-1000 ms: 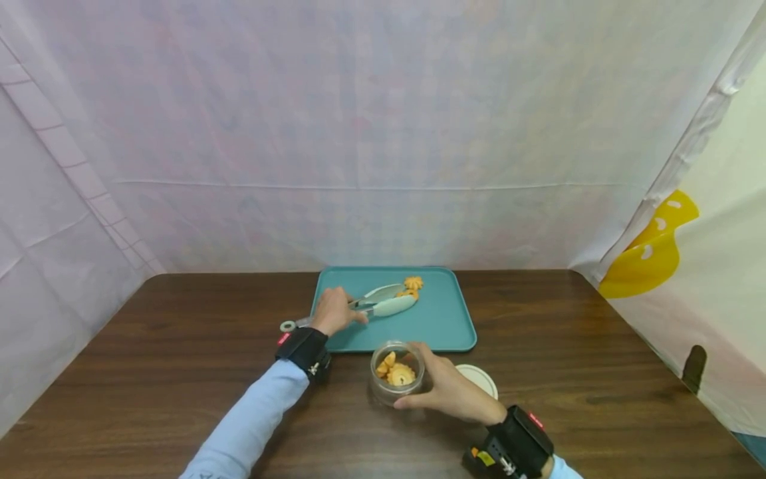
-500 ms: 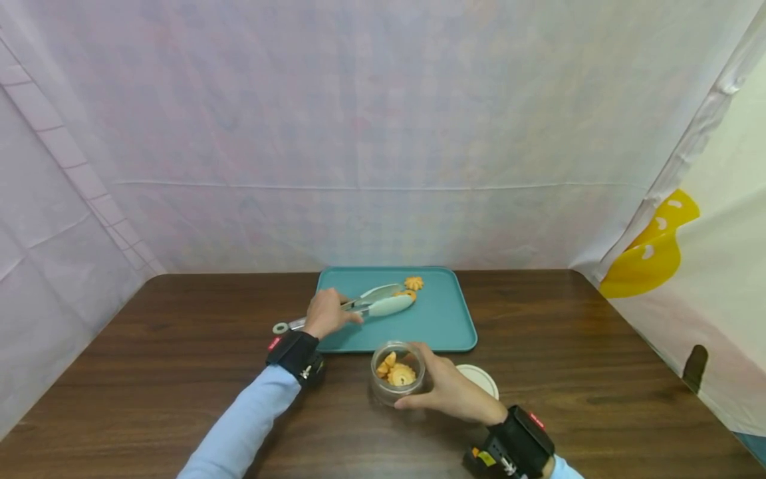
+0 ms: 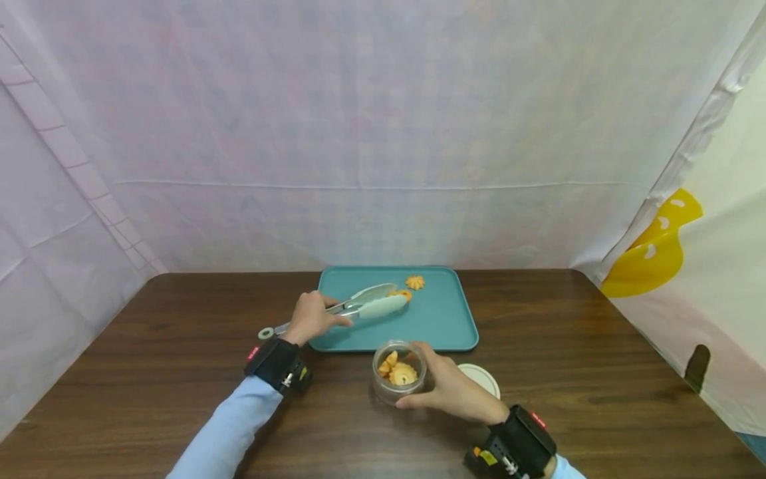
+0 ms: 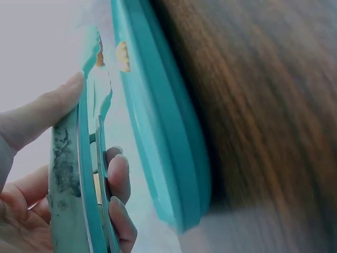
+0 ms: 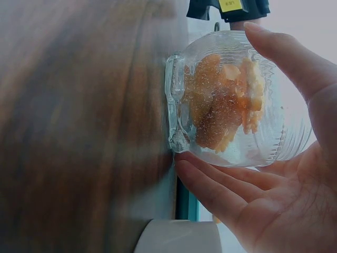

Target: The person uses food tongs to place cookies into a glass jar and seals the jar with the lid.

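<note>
tongs [image 3: 353, 307] sit in your left hand [image 3: 308, 318], fingers curled round the handles at the tray's [image 3: 445, 318] left edge, the arm reaching forward from the near left. the pale tips lie low over the tray and close on a cookie [image 3: 402, 295]; a second cookie [image 3: 415, 282] lies just beyond it near the far rim. in the left wrist view the tong arms run close together between thumb and fingers. your right hand [image 3: 450, 388] cups the jar [image 3: 399, 370] from its right side, thumb over the far side, fingers under the near side. the jar stands upright on the bench [image 3: 179, 372], mouth open, cookies inside, just in front of the tray's near edge. a lid [image 3: 481, 379] lies flat on the bench behind your right hand. bare bench spreads wide left and right of the tray; curtains [image 3: 383, 133] close the back and sides.
</note>
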`<action>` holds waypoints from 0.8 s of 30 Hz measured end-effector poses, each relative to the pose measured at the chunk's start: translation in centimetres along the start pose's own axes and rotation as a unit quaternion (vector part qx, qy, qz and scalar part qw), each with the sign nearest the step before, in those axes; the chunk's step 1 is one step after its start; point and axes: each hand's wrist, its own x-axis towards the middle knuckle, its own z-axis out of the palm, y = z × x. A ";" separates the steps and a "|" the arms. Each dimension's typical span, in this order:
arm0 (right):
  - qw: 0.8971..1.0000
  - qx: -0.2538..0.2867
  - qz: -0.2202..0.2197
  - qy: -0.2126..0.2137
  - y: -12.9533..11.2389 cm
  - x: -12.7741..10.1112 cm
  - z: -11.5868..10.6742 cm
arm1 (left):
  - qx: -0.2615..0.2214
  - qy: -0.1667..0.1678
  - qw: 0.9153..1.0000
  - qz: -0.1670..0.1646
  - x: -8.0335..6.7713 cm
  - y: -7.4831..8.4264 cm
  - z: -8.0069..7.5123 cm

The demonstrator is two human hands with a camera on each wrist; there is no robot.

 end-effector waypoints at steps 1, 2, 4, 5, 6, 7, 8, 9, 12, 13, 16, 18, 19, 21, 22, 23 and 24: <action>1.000 -0.001 -0.001 0.001 0.0 0.0 0.0 | -0.002 -0.001 1.000 0.006 -0.1 -0.1 -0.2; 1.000 -0.003 -0.001 0.002 0.0 0.0 0.0 | -0.006 -0.003 1.000 0.010 -0.3 -0.2 -0.4; 1.000 -0.003 -0.002 0.003 0.0 0.0 0.1 | -0.016 -0.009 1.000 0.021 -0.6 -0.4 -0.8; 1.000 -0.003 -0.004 0.002 0.0 0.0 0.1 | -0.020 -0.012 0.999 0.028 -0.8 -0.5 -1.0; 1.000 -0.002 -0.003 0.002 0.0 0.0 0.1 | -0.027 -0.016 0.999 0.035 -1.0 -0.6 -1.2; 1.000 -0.003 -0.003 0.001 0.0 0.0 0.0 | -0.033 -0.018 0.998 0.040 -1.2 -0.8 -1.4; 1.000 -0.003 -0.002 -0.001 0.0 0.0 0.0 | -0.040 -0.023 0.998 0.046 -1.4 -0.9 -1.6; 1.000 -0.004 -0.001 -0.002 0.0 0.0 0.0 | -0.045 -0.026 0.997 0.051 -1.6 -1.1 -1.8; 1.000 0.000 0.002 -0.004 0.0 0.0 -0.1 | -0.055 -0.034 0.996 0.066 -2.0 -1.4 -2.3; 1.000 0.002 0.001 -0.005 0.0 0.0 -0.1 | -0.058 -0.036 0.995 0.069 -2.1 -1.4 -2.5; 1.000 0.009 -0.003 -0.004 0.0 -0.1 -0.2 | -0.055 -0.035 0.994 0.086 -2.4 -1.6 -3.0; 1.000 0.008 -0.006 -0.002 0.0 -0.1 -0.1 | -0.053 -0.037 0.993 0.098 -2.6 -1.7 -3.3; 1.000 0.006 -0.007 -0.001 -0.1 0.0 -0.1 | -0.053 -0.038 0.993 0.103 -2.7 -1.7 -3.5; 1.000 0.004 -0.005 -0.002 -0.1 0.0 -0.1 | -0.056 -0.044 0.991 0.115 -2.9 -1.9 -3.8; 1.000 0.003 -0.003 -0.003 -0.1 0.0 -0.1 | -0.057 -0.047 0.990 0.121 -3.1 -2.0 -3.9; 1.000 0.002 -0.001 -0.004 -0.1 0.0 -0.1 | -0.060 -0.051 0.989 0.126 -3.2 -2.0 -4.1; 1.000 0.003 0.001 -0.006 -0.1 0.0 -0.1 | -0.062 -0.055 0.988 0.129 -3.3 -2.1 -4.2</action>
